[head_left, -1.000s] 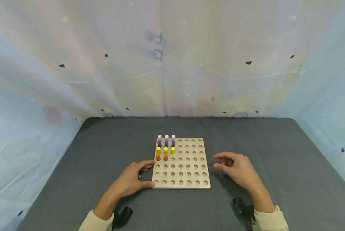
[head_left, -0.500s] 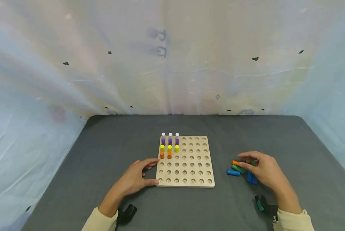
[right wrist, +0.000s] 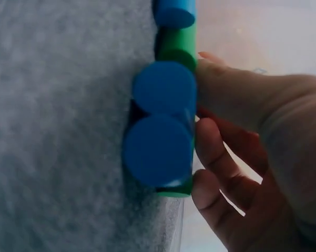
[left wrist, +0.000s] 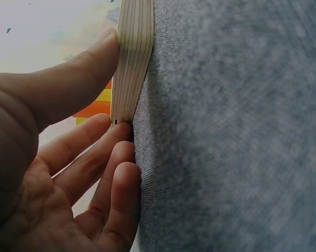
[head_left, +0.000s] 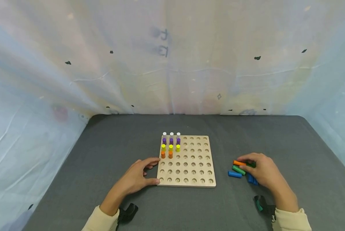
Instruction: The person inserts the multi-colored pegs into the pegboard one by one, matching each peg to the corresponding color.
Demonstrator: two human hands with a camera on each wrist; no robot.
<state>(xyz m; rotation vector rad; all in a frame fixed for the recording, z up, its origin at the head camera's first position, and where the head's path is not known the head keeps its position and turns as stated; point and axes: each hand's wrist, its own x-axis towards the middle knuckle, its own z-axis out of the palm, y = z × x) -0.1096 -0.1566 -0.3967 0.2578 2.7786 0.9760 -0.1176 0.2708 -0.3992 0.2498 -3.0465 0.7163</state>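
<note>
Your right grip (head_left: 262, 171) sits on the loose pegs (head_left: 238, 169) — fingers curled around the orange one (head_left: 239, 163); your left grip (head_left: 139, 176), fingers relaxed, steadies the pegboard (head_left: 186, 173).

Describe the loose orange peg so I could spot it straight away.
Start at the wooden pegboard on the grey table, then look right to the small heap of pegs under the right hand. The loose orange peg lies flat at its far edge, the heap's only orange one among green and blue.

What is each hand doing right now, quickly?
Left hand: open, thumb and fingers resting against the edge of the pegboard.
Right hand: over the loose pegs, fingertips at them; a grip cannot be told.
</note>
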